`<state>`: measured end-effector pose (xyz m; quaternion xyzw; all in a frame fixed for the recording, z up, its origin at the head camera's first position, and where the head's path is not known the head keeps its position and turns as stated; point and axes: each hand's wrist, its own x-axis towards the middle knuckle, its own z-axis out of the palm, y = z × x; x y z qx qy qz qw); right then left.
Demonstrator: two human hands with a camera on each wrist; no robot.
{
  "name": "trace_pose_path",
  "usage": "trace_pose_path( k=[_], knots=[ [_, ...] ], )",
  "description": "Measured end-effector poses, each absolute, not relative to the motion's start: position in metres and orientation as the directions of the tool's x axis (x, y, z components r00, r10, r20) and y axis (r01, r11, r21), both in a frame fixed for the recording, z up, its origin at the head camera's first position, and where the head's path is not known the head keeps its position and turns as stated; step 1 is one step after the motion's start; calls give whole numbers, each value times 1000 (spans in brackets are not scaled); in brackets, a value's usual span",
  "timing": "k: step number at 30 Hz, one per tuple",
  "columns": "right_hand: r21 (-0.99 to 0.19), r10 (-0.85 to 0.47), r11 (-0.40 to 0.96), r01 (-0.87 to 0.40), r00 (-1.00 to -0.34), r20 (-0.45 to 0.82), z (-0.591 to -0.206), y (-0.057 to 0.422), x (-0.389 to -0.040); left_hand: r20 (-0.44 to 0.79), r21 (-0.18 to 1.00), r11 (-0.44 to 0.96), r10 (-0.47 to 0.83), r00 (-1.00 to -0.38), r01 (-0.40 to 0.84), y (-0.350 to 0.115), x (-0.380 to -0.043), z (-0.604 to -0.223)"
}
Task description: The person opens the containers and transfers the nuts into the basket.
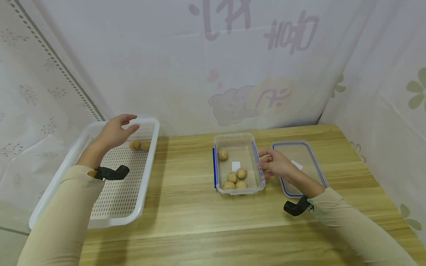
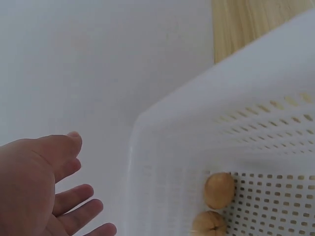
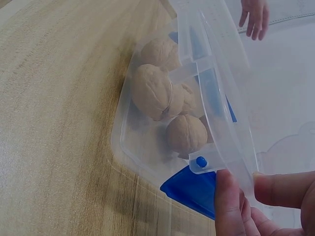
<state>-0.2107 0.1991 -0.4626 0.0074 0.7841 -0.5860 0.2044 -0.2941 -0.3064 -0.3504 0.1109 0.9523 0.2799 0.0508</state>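
Observation:
My left hand (image 1: 114, 133) hovers over the far end of a white perforated plastic basket (image 1: 117, 200), fingers loosely spread and holding nothing. Beneath and beside it, two walnuts (image 2: 219, 190) lie against the basket's end wall. In the right wrist view, my right hand (image 3: 275, 201) pinches the rim of a clear plastic food container (image 1: 245, 155) between thumb and fingers, close to a blue side latch (image 3: 192, 189). Several walnuts (image 1: 241, 173) are clustered at the container's near end, and a single walnut (image 1: 222, 154) sits near its left wall. A small white label shows on its floor.
Right of the container, a clear lid (image 1: 302, 176) with a blue seal lies flat on the wooden table (image 1: 188, 217), partly behind my right forearm. Printed white cloth (image 1: 167, 71) hangs behind the table and along both sides.

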Motion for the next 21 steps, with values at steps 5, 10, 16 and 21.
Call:
trace_pose_path(
  k=[5,10,16,21],
  knots=[
    [-914,-226,316,253,-916,-332,-462,199,-210,-42,522,824,283,-958,221,-293,-287,-344],
    [-912,-226,323,252,-915,-333,-461,199,-209,-49,513,819,328,-944,258,-282,-282,-340],
    [-912,-224,326,250,-916,-332,-461,198,-209,-62,477,824,378,-924,305,-267,-275,-339],
    [-912,-226,325,250,-916,-331,-461,198,-208,-40,399,844,407,-912,359,-253,-270,-341]
  ],
)
